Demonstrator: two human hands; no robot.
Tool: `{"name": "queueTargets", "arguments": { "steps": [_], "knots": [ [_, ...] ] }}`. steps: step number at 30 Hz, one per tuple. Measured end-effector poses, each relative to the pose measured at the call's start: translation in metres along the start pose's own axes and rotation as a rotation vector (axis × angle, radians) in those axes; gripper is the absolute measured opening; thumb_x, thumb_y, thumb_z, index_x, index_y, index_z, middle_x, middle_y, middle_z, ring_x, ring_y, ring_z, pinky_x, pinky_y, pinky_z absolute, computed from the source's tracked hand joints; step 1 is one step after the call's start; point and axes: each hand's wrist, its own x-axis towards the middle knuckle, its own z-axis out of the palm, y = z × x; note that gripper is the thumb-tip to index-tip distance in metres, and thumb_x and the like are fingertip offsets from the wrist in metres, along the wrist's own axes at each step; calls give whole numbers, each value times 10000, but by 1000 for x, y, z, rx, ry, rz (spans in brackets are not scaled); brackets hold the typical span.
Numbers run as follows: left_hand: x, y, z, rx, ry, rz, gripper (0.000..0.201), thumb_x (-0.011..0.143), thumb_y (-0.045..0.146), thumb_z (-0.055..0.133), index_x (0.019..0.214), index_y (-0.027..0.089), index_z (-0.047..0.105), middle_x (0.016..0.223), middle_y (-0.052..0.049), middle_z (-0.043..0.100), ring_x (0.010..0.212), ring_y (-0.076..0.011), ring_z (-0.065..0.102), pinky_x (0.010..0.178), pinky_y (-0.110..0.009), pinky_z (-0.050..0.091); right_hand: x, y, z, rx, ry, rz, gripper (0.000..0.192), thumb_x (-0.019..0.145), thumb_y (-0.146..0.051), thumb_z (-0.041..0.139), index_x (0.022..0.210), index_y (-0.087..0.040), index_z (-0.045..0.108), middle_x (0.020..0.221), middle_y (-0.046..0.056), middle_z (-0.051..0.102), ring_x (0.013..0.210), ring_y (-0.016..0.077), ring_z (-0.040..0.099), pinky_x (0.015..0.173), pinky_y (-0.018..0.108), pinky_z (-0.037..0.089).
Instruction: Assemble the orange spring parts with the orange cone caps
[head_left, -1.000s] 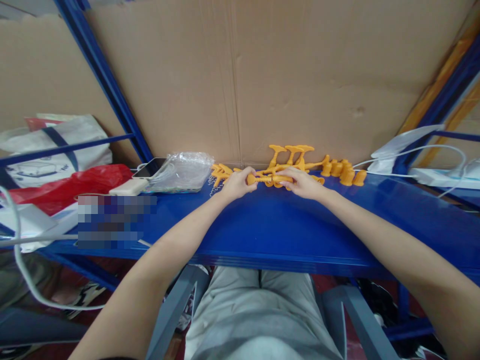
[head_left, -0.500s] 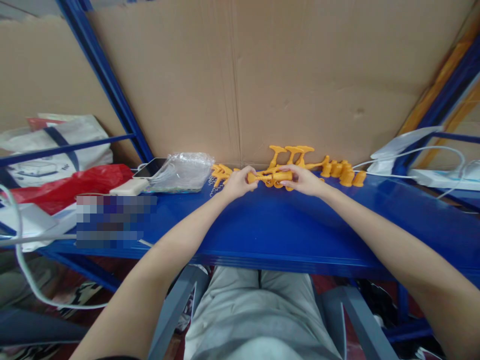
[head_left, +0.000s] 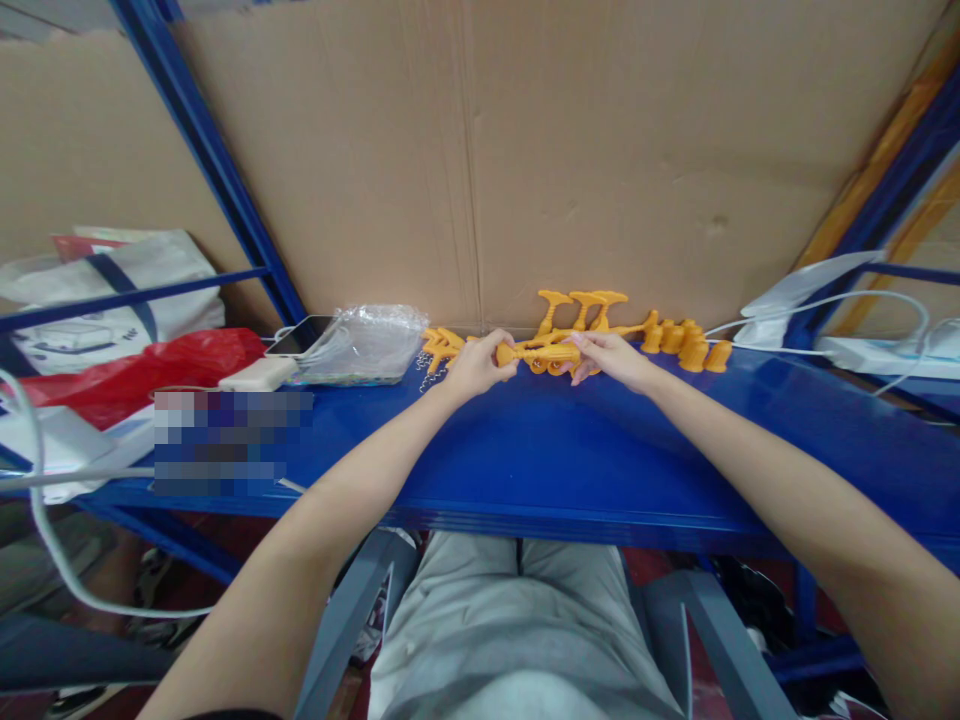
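Above the far half of the blue table (head_left: 525, 450), a long yellow plastic piece (head_left: 544, 353) lies level between my two hands. My left hand (head_left: 480, 365) pinches its round knobbed end. My right hand (head_left: 604, 358) is closed around the thicker ribbed cylinder at the other end, thumb on top and fingers beneath. Just behind and below are more yellow parts, with several round-ended pieces partly hidden by the held one. T-shaped yellow handles (head_left: 589, 300) lean against the cardboard. Yellow cup-shaped pieces (head_left: 694, 350) stand right of my right hand.
Yellow pieces with thin chains (head_left: 439, 348) lie left of my left hand. Beyond them are a clear plastic bag (head_left: 371, 345), a phone (head_left: 304, 337), a white box (head_left: 259, 374) and a red bag (head_left: 172, 370). A cardboard wall (head_left: 600, 150) closes the back; blue posts flank it.
My right hand has moved slightly left with the cylinder, and the gap seen in the middle of the held piece has closed. My left hand has hardly moved.
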Motion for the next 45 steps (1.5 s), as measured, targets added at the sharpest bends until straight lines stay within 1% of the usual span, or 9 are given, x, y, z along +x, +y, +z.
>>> {"name": "queueTargets", "arguments": {
  "steps": [4,7,11,19,26,30,35,41,45],
  "knots": [
    [0,0,-2,19,19,-4,236,818,261,715,1024,209,611,666,49,632,618,-138,592,655,-243,434,-2,-1,-4,-9,-38,23,532,971,-646,569,1289,-223,620,995,122,804,700,226,766,681,379,646],
    [0,-1,-3,20,39,7,231,833,286,728,1008,210,597,673,46,637,625,-136,593,649,-236,420,-5,0,-6,4,-87,38,581,931,-467,701,1420,-225,502,1122,137,792,763,221,777,732,388,643],
    [0,-1,-2,14,72,20,235,839,304,750,970,211,580,649,57,621,611,-132,588,628,-223,392,-3,3,-5,56,-73,75,521,909,-428,738,1330,-215,518,1126,136,793,748,204,775,758,389,632],
    [0,4,-3,-25,108,-2,243,818,270,787,913,214,570,578,84,595,579,-132,599,611,-215,401,0,4,1,116,-58,100,454,887,-629,720,996,-199,626,894,118,801,662,192,745,680,328,598],
    [1,0,2,-169,115,-63,251,839,286,786,901,208,555,570,85,583,524,-112,594,536,-196,398,0,6,5,174,32,-5,636,732,-548,874,1224,-241,612,1042,62,792,681,168,738,657,315,591],
    [1,-3,2,-197,120,-38,263,828,285,796,896,207,554,568,91,573,510,-102,584,524,-190,387,1,7,5,172,58,-61,617,679,-572,891,1117,-217,641,921,37,781,655,165,721,665,327,588],
    [1,-3,-1,-137,148,1,272,814,312,806,903,210,570,562,93,563,511,-99,559,520,-194,367,-1,6,4,140,34,-37,558,735,-657,828,1004,-195,668,887,71,774,622,155,701,605,298,578],
    [1,-1,0,-126,121,-9,261,825,322,788,897,213,562,578,84,603,525,-114,591,546,-202,393,1,10,3,130,45,-94,649,720,-570,868,1234,-236,657,958,44,766,646,160,705,627,325,601],
    [0,2,-2,-94,120,0,259,819,311,792,890,212,563,560,89,587,525,-117,584,559,-209,392,3,13,3,128,31,-78,641,705,-574,874,1198,-209,687,911,58,762,641,175,700,634,356,615]
  ]
}}
